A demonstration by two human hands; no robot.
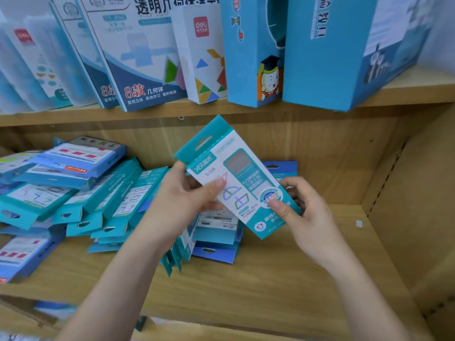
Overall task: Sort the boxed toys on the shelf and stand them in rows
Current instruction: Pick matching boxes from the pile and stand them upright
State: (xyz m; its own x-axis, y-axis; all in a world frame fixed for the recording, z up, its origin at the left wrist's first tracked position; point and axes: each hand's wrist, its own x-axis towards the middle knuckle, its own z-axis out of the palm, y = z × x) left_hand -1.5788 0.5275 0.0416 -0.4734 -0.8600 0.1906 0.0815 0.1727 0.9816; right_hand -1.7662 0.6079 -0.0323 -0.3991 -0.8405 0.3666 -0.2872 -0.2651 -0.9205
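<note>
While both hands grip it, the teal box (pixel 236 178) is held tilted in the air, hang tab up and to the left. The left hand (pixel 187 200) pinches its left long edge, thumb on the printed face and fingers behind. The right hand (pixel 302 212) pinches its lower right corner the same way. Box: flat card, teal and white, with a slotted tab, a grey window panel and outline drawings of geometric shapes. "S-335" is legible; the remaining print is too blurred to read. Below and behind the teal box lies the wooden shelf board (pixel 270 279), light grain. Left of the teal box, and partly behind it, is a loose pile of boxes (pixel 98 193), teal and blue, lying flat and overlapping, tabs toward the camera. Above the teal box stand leaning boxes: a large one marked "8款 几何体" (pixel 138 57), a white "deli" tangram box (pixel 202 57) and a blue carton with a cartoon graduate (pixel 251 57).
</note>
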